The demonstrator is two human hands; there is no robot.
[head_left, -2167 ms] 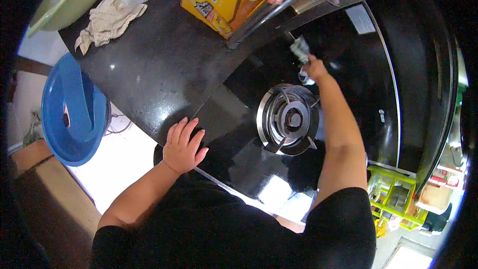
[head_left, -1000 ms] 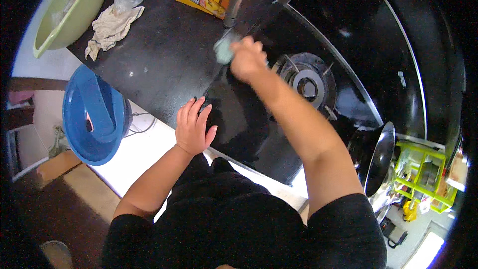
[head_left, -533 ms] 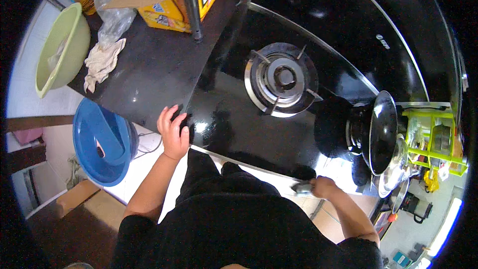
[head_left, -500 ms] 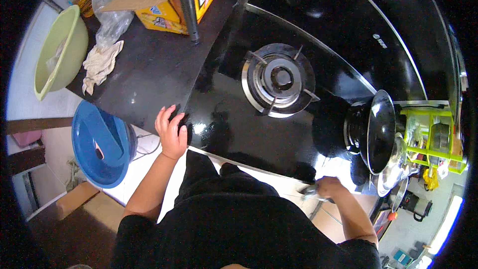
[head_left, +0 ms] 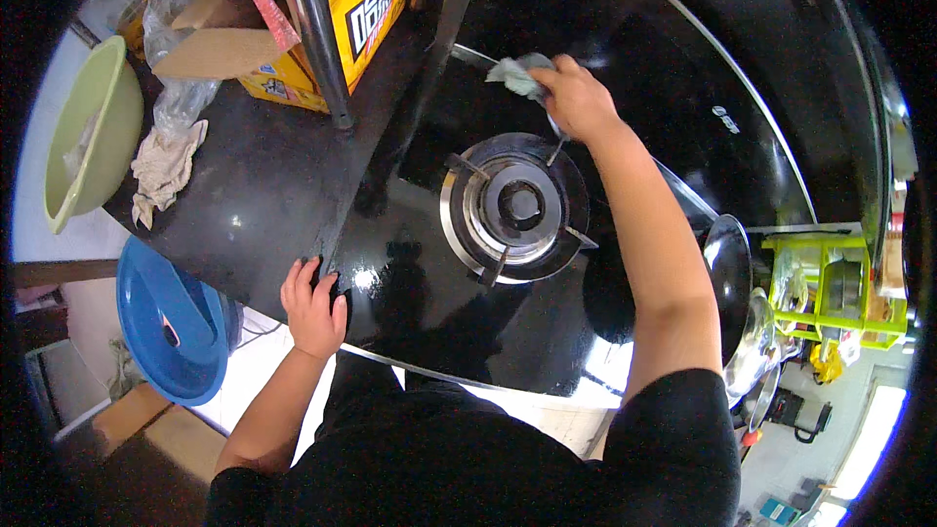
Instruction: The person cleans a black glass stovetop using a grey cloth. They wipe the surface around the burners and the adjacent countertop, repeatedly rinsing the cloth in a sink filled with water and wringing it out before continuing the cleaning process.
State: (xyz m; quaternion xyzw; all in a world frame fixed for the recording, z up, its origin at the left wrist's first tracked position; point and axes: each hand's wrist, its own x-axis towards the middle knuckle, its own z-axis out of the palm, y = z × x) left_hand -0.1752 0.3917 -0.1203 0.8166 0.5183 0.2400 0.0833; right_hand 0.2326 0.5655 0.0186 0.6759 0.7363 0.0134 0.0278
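Observation:
My right hand (head_left: 576, 98) is closed on a pale grey-green cloth (head_left: 517, 76) at the far edge of the black glass stove top (head_left: 429, 303), beyond the gas burner (head_left: 520, 207). Part of the cloth sticks out to the left of my fingers. On the near left, my left hand (head_left: 314, 310) rests with its fingers spread at the front edge, by the seam between stove and dark counter (head_left: 254, 176). Nothing is in it. My right forearm reaches over the stove and partly covers a black wok (head_left: 728, 259) on the right.
A beige rag (head_left: 168, 171) lies on the counter beside a green basin (head_left: 93, 137). Behind it stand a yellow box (head_left: 366, 15) and a metal post (head_left: 317, 39). Below left is a blue tub (head_left: 176, 322). A lime-green rack (head_left: 841, 283) holds items at right.
My right hand has swung from the front edge near the wok up to the stove's far edge, cloth in it. The view has shifted slightly; my left hand stays at the front edge.

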